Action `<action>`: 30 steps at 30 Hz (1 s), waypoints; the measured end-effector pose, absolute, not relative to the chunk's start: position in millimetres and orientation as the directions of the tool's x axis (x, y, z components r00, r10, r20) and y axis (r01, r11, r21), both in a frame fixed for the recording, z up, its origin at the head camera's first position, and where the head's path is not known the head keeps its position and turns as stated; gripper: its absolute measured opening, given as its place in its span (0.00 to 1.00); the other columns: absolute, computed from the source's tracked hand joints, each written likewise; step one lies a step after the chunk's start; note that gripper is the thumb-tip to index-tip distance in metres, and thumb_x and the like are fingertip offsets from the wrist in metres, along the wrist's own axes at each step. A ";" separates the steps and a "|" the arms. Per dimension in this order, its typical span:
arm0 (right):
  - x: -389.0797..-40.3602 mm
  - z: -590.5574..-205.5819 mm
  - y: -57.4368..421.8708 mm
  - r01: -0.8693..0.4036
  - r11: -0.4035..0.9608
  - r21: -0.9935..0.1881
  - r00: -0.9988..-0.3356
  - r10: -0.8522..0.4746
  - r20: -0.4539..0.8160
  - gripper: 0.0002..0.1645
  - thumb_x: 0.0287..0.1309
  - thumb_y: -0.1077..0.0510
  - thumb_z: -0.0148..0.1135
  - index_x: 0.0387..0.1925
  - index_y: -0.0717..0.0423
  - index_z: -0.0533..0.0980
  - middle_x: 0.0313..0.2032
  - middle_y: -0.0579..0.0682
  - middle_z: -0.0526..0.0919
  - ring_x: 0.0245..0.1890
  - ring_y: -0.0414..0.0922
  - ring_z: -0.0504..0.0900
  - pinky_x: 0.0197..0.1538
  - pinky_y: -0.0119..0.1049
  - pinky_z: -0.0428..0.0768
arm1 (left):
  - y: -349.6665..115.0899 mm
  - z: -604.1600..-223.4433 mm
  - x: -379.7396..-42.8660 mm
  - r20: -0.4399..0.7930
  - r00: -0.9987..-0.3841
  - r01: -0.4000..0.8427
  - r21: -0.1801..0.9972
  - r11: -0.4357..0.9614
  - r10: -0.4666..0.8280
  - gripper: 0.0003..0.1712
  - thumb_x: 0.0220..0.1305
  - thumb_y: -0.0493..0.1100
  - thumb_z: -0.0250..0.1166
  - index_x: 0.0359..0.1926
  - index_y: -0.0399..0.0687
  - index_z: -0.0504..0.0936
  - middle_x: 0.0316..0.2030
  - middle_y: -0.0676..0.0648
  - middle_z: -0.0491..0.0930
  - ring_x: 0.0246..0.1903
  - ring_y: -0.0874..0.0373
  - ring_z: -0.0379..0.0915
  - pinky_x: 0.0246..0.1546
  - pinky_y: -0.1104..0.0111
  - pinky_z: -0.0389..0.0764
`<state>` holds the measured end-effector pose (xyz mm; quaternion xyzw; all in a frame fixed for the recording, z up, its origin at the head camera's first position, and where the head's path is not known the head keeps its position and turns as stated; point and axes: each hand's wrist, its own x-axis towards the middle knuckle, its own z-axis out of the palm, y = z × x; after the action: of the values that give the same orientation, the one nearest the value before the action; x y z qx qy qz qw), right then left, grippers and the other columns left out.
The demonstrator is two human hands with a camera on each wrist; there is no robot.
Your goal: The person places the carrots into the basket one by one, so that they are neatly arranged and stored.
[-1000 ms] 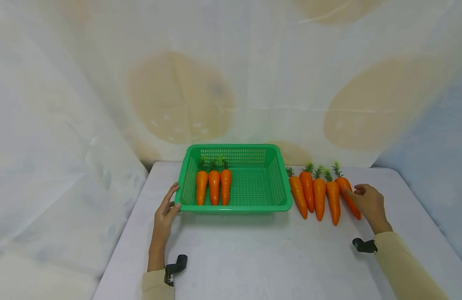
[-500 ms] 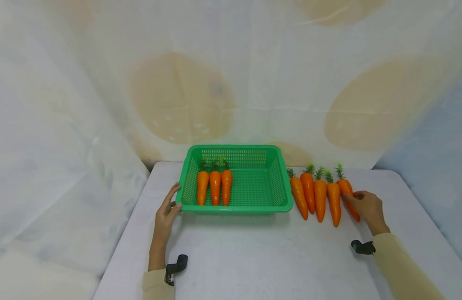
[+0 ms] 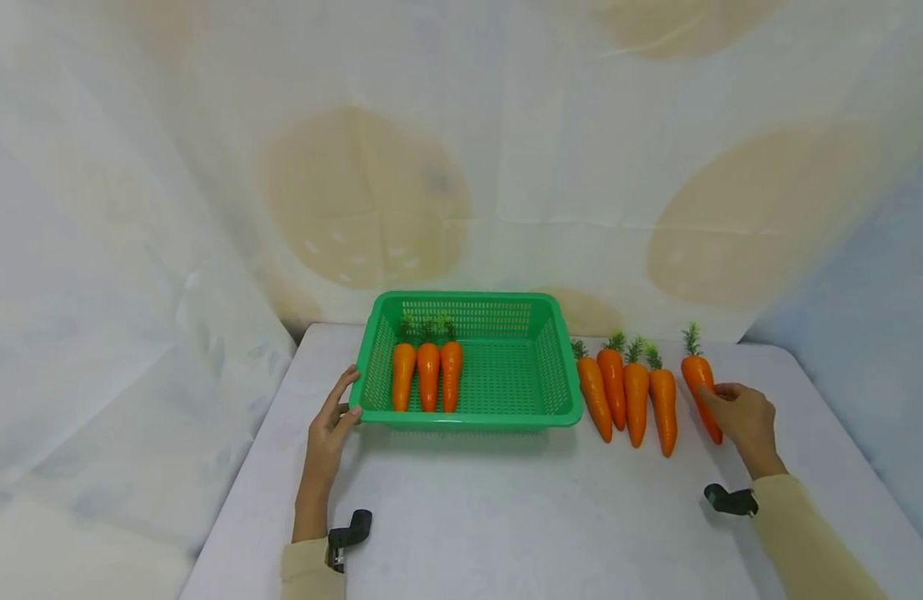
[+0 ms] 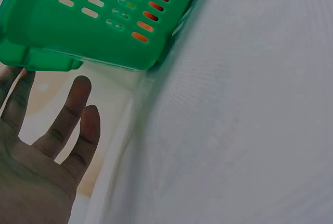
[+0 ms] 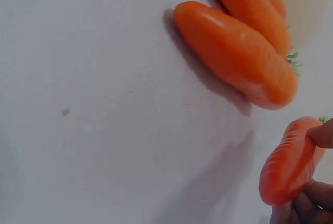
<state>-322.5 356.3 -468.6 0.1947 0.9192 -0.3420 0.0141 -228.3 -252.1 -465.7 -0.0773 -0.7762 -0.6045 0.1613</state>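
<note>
My right hand (image 3: 745, 417) pinches an orange carrot (image 3: 697, 372) with a leafy green top, thumb on one side and fingers on the other. In the right wrist view this carrot (image 5: 289, 169) is tilted, its tip toward the camera. Several other carrots (image 3: 636, 396) lie side by side just left of it. At the basket's left end, my left hand (image 3: 328, 437) holds the rim of the green plastic basket (image 3: 465, 419). The left wrist view has two fingertips under the basket's lip (image 4: 49, 61), and two other fingers (image 4: 70, 104) apart from it.
Three carrots (image 3: 427, 375) lie in a row inside the basket, at its left side. The white table (image 3: 506, 517) meets a patterned cloth backdrop (image 3: 551, 167) behind and cloth at both sides.
My right hand has closed on the rightmost carrot and shifted it slightly right, widening the gap to its neighbour. My left hand and the basket have stayed in place.
</note>
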 end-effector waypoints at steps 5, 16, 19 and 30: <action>-322.9 -460.0 350.3 0.368 0.680 -0.634 -0.921 0.358 -0.151 0.42 0.69 0.38 0.55 0.61 0.74 0.70 0.53 0.72 0.77 0.44 0.61 0.77 0.40 0.44 0.82 | -253.6 -466.4 -229.4 0.356 -0.931 0.326 0.910 0.256 -0.077 0.29 0.74 0.35 0.54 0.73 0.42 0.66 0.74 0.44 0.60 0.48 0.43 0.74 0.43 0.70 0.78; -317.8 -448.5 335.8 0.327 0.672 -0.664 -0.934 0.338 -0.118 0.44 0.69 0.36 0.54 0.62 0.73 0.70 0.54 0.72 0.77 0.47 0.63 0.77 0.46 0.54 0.80 | -254.0 -465.5 -230.2 0.352 -0.933 0.324 0.913 0.249 -0.076 0.29 0.74 0.34 0.54 0.73 0.41 0.65 0.74 0.44 0.60 0.48 0.47 0.74 0.43 0.70 0.78; -315.8 -444.1 332.2 0.312 0.674 -0.670 -0.939 0.325 -0.111 0.44 0.69 0.35 0.53 0.62 0.73 0.70 0.54 0.72 0.77 0.49 0.64 0.77 0.49 0.57 0.79 | -253.4 -465.5 -229.6 0.348 -0.934 0.320 0.915 0.246 -0.077 0.29 0.74 0.34 0.54 0.73 0.41 0.65 0.74 0.44 0.59 0.49 0.44 0.73 0.44 0.70 0.77; -312.1 -431.1 320.8 0.262 0.666 -0.699 -0.952 0.296 -0.075 0.47 0.67 0.32 0.54 0.62 0.73 0.71 0.54 0.72 0.77 0.50 0.65 0.76 0.50 0.60 0.76 | -250.9 -464.8 -227.1 0.324 -0.942 0.294 0.920 0.257 -0.082 0.29 0.74 0.35 0.54 0.74 0.43 0.65 0.75 0.45 0.59 0.47 0.48 0.74 0.45 0.69 0.76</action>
<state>-312.1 320.8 -431.1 0.1531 0.9123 -0.3792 -0.0224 -227.1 -250.9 -464.8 -0.0682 -0.7775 -0.6055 0.1554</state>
